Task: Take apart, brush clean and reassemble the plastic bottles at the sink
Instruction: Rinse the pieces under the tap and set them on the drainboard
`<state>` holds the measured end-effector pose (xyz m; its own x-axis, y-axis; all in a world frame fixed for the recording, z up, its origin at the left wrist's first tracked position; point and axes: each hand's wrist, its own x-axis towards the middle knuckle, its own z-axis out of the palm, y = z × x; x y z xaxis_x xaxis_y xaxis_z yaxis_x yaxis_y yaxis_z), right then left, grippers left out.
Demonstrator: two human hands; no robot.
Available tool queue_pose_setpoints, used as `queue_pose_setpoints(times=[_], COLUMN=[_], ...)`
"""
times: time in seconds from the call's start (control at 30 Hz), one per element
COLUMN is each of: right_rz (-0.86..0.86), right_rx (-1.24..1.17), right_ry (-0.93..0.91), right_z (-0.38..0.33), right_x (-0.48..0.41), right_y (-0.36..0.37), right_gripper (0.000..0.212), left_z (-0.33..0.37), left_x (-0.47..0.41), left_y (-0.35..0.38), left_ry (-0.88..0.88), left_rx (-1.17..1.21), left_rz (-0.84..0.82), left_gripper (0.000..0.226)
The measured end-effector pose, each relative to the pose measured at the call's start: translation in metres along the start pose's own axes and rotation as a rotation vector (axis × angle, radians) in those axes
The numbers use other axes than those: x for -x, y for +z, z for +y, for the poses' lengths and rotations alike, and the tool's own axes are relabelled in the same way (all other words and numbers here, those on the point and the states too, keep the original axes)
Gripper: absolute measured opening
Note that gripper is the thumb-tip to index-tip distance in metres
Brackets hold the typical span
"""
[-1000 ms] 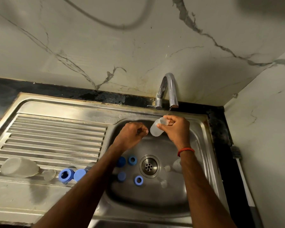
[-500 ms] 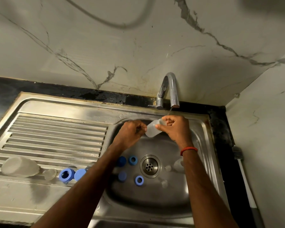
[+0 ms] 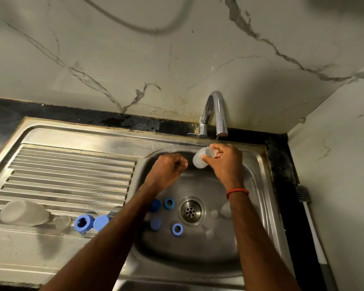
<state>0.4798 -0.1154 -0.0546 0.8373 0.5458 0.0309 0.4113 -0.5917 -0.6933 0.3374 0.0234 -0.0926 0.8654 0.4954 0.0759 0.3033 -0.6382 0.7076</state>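
Right hand: the right hand (image 3: 225, 162) is curled round a small clear bottle (image 3: 201, 160) and holds it tilted over the far side of the sink bowl (image 3: 259, 164).
Bottle: its far end is right under the tap (image 3: 216, 110), where a thin stream of water (image 3: 216, 140) comes down.
Left hand: the left hand (image 3: 168, 166) is a closed fist just left of the bottle, not touching it. There may be something thin and dark in the fingers, but I cannot tell.
Wrist: a red band (image 3: 237, 192) goes round the right wrist.
In the bowl: blue caps and rings (image 3: 169, 203) lie left of and near the drain (image 3: 190, 211). One of them is partly hidden by the left arm.
Hard to see: a few little clear pieces (image 3: 214, 213) lie right of the drain. A second clear bottle (image 3: 226, 210) is half hidden behind the right arm.
Draining board: on the draining board (image 3: 72, 175), at the left, a big clear bottle (image 3: 23, 213) lies on its side. Beside it are a clear cup piece (image 3: 61, 222), a blue ring (image 3: 83, 223) and a blue cap (image 3: 101, 222).
Right edge: a white-handled brush (image 3: 309, 219) lies on the dark counter by the wall.
Top: a blurry hose (image 3: 135, 28) hangs close to the camera.
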Motion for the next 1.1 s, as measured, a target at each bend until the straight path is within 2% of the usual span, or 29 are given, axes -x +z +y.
queue_pose_setpoints(times=[0.1,0.23,0.37,0.57,0.7,0.77,0.83,0.9,0.97,1.07,1.1], right_rz=[-0.076,-0.021,-0.128,-0.241,-0.383,-0.356,-0.257,-0.195,-0.228,-0.342,-0.366], right_rx=[0.022,-0.060,-0.197,-0.359,-0.322,-0.226,-0.232,-0.427,-0.619,-0.877,-0.822], right_ry=[0.033,-0.001,-0.010,0.101,0.220,0.233,0.284,0.383,0.468,0.393,0.293], right_z=[0.002,0.000,-0.002,0.011,0.015,0.018,0.016,0.015,0.013,0.015,0.015], right_x=[-0.001,-0.001,-0.004,-0.016,-0.025,-0.030,-0.027,-0.028,-0.031,-0.033,-0.034], right_y=[0.000,-0.006,-0.016,-0.014,-0.003,0.008,0.014,0.017,0.016,0.012,0.010], right_gripper=[0.051,0.049,0.042,0.018,0.019,0.028,0.030,0.023,0.024,0.029,0.030], left_z=[-0.001,-0.001,0.005,0.026,0.035,0.039,0.044,0.049,0.049,0.047,0.046], left_x=[0.001,0.000,-0.006,-0.020,-0.026,-0.028,-0.028,-0.034,-0.040,-0.051,-0.055], left_y=[0.000,0.006,0.013,0.015,0.024,0.035,0.042,0.046,0.048,0.052,0.054], left_ry=[0.014,0.010,-0.044,-0.353,-0.467,-0.526,-0.616,-0.713,-0.754,-0.753,-0.771], left_rx=[0.010,0.043,0.274,0.755,0.956,1.021,1.108,1.149,1.150,1.106,1.096], left_rz=[0.006,-0.016,-0.019,-0.059,-0.177,-0.222,-0.170,-0.062,0.016,0.094,0.128], left_gripper=[0.008,0.011,0.026,0.034,0.039,0.033,0.030,0.029,0.027,0.029,0.029])
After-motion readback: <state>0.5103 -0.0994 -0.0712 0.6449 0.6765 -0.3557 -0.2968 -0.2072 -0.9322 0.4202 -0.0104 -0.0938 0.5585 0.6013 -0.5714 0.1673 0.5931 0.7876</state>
